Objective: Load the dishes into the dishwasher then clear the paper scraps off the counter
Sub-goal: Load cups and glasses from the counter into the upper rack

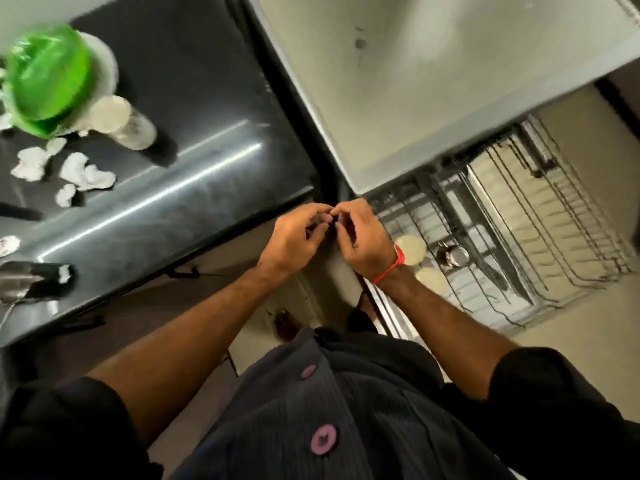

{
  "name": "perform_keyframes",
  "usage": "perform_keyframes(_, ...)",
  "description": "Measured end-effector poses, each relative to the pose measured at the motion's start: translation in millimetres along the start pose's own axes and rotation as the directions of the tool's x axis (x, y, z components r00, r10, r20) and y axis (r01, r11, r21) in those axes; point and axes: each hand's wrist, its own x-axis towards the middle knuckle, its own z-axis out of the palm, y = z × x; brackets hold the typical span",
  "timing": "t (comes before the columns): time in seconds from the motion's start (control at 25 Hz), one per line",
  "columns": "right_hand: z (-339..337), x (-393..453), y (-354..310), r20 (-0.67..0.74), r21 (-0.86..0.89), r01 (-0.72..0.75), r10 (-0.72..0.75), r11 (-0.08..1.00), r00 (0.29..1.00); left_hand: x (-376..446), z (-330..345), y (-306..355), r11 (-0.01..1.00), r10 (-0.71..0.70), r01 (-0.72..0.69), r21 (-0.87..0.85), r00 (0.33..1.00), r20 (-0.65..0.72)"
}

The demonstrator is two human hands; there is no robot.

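My left hand (294, 237) and my right hand (360, 237) meet in front of me, over the gap between the black counter (194, 161) and the dishwasher. Both have curled fingers with the tips touching each other, and I see nothing held between them. On the counter's far left a green bowl (45, 74) sits on a white plate (105, 64), with a glass (128, 123) beside it. White paper scraps (86, 174) lie near them. The pulled-out dishwasher rack (519, 209) holds two pale round cups (410, 249) and a steel vessel (452, 256).
A pale flat panel (433, 81) spans the upper right above the rack. At the counter's left edge lies a steel and black object (24, 278) with a scrap on it, plus one more scrap (8, 244). My dark shirt fills the bottom.
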Motion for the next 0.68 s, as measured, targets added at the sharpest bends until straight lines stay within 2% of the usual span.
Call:
perform_keyframes(0.12, 45, 39, -57, 0.094, 0.123, 0.094, -0.106, 0.988, 0.99, -33, -61, -18, 0.999, -0.052, 0.049, -0.018, 0.964, -0.261)
perform_keyframes(0.24, 95, 69, -104, 0.214, 0.213, 0.095, -0.142, 0.972, 0.967, -66, -118, -40, 0.987, -0.158, 0.135, -0.082, 0.867, -0.473)
perform_keyframes(0.32, 131, 87, -131, 0.317, 0.206, 0.086, -0.15, 0.975, 0.936, -86, -152, -61, 0.979, -0.202, 0.183, -0.09, 0.804, -0.559)
perform_keyframes(0.4, 161, 110, -148, 0.394, 0.136, 0.09, -0.137, 0.987, 0.909, -103, -179, -80, 0.968, -0.247, 0.223, -0.116, 0.753, -0.61)
perform_keyframes(0.52, 195, 160, -155, 0.416, -0.036, 0.125, -0.099, 0.991, 0.904, -113, -204, -101, 0.951, -0.305, 0.268, -0.155, 0.726, -0.616)
perform_keyframes(0.68, 221, 225, -159, 0.416, -0.331, -0.027, 0.172, 0.943, 0.893, -105, -223, -113, 0.93, -0.367, 0.264, -0.257, 0.728, -0.579)
